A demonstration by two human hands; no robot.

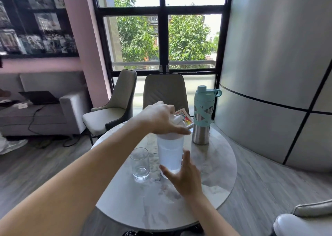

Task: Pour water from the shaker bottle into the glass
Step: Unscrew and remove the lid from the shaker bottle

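A: Where was the shaker bottle [170, 156]?

B: It stood upright on the round marble table [215, 173], near the middle, with the empty glass [140, 164] just beside it on its left, apart from it. Water showed through the translucent wall.

A: And the hands?

B: The left hand [159, 118] came over from above and was clamped on the white lid [177, 122], fingers curled round its top. The right hand [186, 176] sat at the bottle's lower part, fingers spread and loosely cupped against the wall (whether it truly gripped, I could not tell).

A: Anything else on the table?

B: A steel bottle [202, 117] with a teal cap and sleeve stood behind, to the right, and a small colourful box [185, 118] lay behind the lid, partly hidden by the left hand
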